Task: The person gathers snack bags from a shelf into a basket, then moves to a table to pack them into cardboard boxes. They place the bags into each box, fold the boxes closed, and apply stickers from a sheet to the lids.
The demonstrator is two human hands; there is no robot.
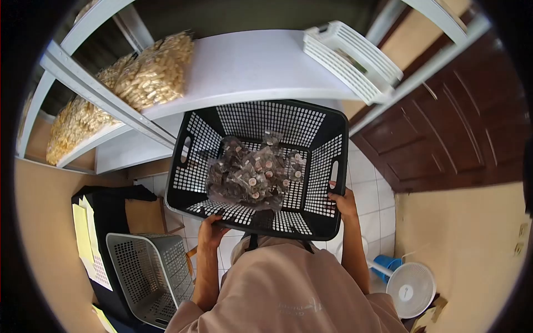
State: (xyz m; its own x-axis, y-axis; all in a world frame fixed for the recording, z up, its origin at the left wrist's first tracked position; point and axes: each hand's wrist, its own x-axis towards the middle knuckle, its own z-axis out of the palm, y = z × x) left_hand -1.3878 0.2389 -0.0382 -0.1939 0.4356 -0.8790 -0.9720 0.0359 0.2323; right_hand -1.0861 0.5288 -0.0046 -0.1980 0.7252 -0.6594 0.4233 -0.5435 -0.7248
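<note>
Between my hands is a large black plastic basket (pixel 266 226) with perforated walls, held in front of my body. Inside it lies a heap of small clear packets (pixel 250 175) with dark contents and round labels. My left hand (pixel 211 232) grips the near rim, left of the middle. On the right side, my right hand (pixel 345 204) is closed around the wall by the handle slot, with fingertips showing through the slot. The far rim of the basket is close to the front edge of a white shelf (pixel 250 64).
Clear bags of pale yellow snack-like pieces (pixel 152 72) stand on the shelf at left. A white slatted basket (pixel 355 61) sits at its right end. At lower left is a grey basket (pixel 150 277). A white fan (pixel 411 289) and brown door (pixel 455 116) are at right.
</note>
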